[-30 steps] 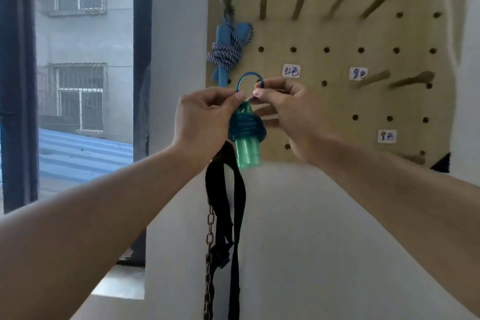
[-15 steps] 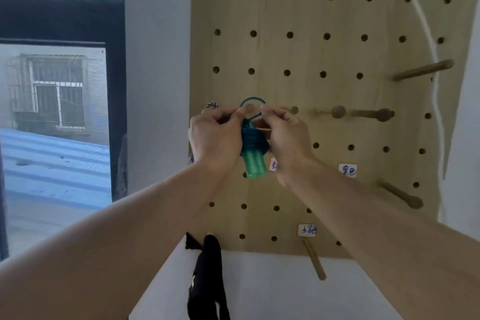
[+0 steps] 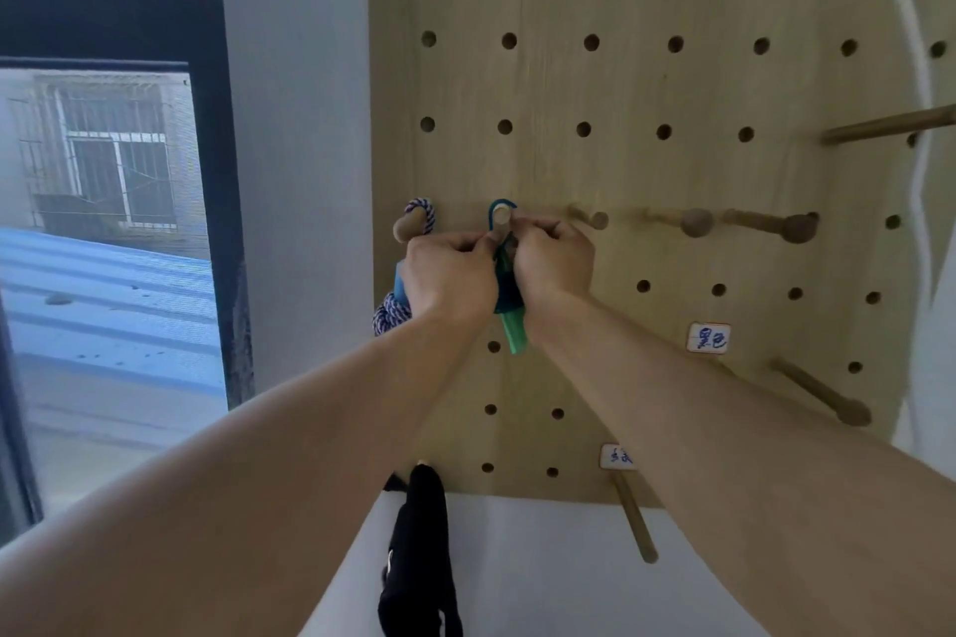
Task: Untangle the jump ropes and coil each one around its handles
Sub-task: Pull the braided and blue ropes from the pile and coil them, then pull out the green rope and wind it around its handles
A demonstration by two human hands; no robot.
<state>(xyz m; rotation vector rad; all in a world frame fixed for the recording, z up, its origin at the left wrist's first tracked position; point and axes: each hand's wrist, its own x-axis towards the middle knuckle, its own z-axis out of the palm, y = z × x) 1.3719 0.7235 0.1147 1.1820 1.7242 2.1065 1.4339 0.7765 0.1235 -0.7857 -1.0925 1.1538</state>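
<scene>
The teal rope loop (image 3: 491, 217) sits around the tip of a wooden peg (image 3: 501, 217) on the pegboard (image 3: 621, 83), and that fit is what the coming move turns on: the loop has reached the peg's end, and whether it is fully seated toward the board or only hooked on the tip is hard to tell, since the fingers crowd it. Below the loop hangs the coiled green jump rope (image 3: 512, 321), its handles pointing straight down, so its long axis runs vertical, directly under the grip. The left hand (image 3: 450, 274) and the right hand (image 3: 553, 261) flank it at about equal distance, both with fingers curled, pinching the rope just under the peg from either side. The next move, as I judge it, is to let the bundle's weight settle onto the peg and then release. Just to the left, a blue-and-white jump rope (image 3: 393, 313) already hangs coiled from the neighbouring peg (image 3: 406, 225), partly hidden by the left hand. To the right, other pegs (image 3: 696, 221) stand bare. A handwritten label (image 3: 708, 338) is stuck lower right on the board, and a black strap (image 3: 421, 559) hangs below its bottom edge. No containers show here.
</scene>
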